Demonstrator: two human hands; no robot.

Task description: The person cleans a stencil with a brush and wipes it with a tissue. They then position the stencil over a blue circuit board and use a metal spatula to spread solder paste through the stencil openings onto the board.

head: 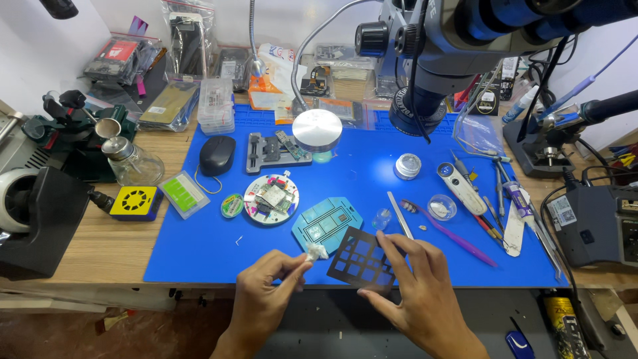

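Observation:
My right hand (417,292) holds a dark square metal stencil (360,261) with a grid of cut-out windows, tilted above the front edge of the blue work mat (199,246). My left hand (266,292) pinches a small white wad of cloth or tissue (317,252) just left of the stencil's corner. Behind the wad lies a light blue stencil holder plate (326,223). A round white dish of small circuit parts (271,199) sits further left.
A microscope head (438,40) hangs over the mat at the back. A black mouse (217,155), a metal board clamp (272,150), a round silver puck (317,130), tweezers, a purple brush (458,240) and a soldering station (598,219) surround the work area.

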